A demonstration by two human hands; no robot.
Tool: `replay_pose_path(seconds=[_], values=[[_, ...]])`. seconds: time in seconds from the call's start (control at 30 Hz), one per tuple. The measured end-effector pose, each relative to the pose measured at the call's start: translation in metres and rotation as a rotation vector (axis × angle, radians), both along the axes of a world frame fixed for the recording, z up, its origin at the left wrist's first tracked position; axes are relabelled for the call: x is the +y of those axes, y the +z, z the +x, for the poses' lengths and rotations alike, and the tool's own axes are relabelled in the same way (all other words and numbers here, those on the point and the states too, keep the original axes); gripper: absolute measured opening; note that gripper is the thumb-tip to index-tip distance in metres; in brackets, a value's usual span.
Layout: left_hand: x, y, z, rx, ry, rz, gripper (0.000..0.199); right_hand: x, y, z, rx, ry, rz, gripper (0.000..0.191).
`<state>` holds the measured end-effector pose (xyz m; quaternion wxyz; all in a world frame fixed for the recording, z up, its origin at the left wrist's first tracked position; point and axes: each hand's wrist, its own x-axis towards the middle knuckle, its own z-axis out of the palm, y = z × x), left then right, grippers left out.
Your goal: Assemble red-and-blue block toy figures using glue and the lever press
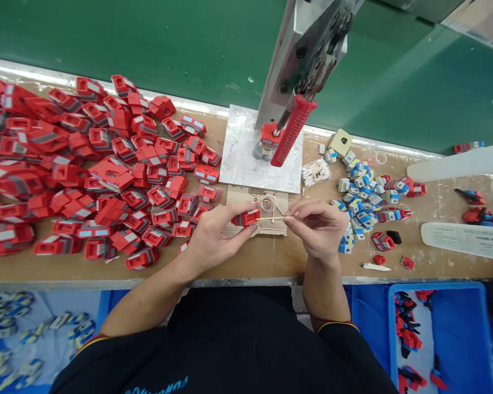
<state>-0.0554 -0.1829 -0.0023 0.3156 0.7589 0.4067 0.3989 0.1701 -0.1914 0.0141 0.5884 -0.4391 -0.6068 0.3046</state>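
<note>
My left hand (217,235) is closed around a red toy vehicle body (245,218), thumb and fingers on its two sides. In my right hand (318,224) a thin cotton swab (271,218) is pinched between thumb and fingertips. Its far tip points left and meets the end of the red body; whether it goes inside, I cannot tell. Under both hands lies a piece of cardboard (236,195), with a small round clear dish (267,203) on it and another swab (278,208) leaning there.
A hand press with a red handle (293,131) stands on a metal plate (242,148) behind the hands. Many red bodies (107,169) are heaped at left. Small blue-and-white parts (359,191) and a bag of swabs (315,172) lie at right. A blue bin (456,328) sits below the table edge.
</note>
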Motion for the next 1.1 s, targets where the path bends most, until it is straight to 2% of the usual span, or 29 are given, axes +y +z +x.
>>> replay_pose_path(seconds=[0.27,0.5,0.83,1.1], values=[[-0.001,0.000,0.001,0.049,0.008,0.085,0.024,-0.001,0.001,0.003,-0.065,0.015,0.018,0.017],[0.001,0.000,-0.002,0.045,0.026,0.070,0.025,0.003,-0.001,0.024,-0.049,-0.153,0.093,0.018],[0.003,-0.001,-0.005,0.021,0.051,-0.053,0.026,0.011,-0.012,0.023,-0.571,0.036,-0.068,0.015],[0.002,-0.002,-0.005,0.025,0.060,-0.063,0.024,0.015,-0.022,0.023,-0.597,0.053,-0.134,0.012]])
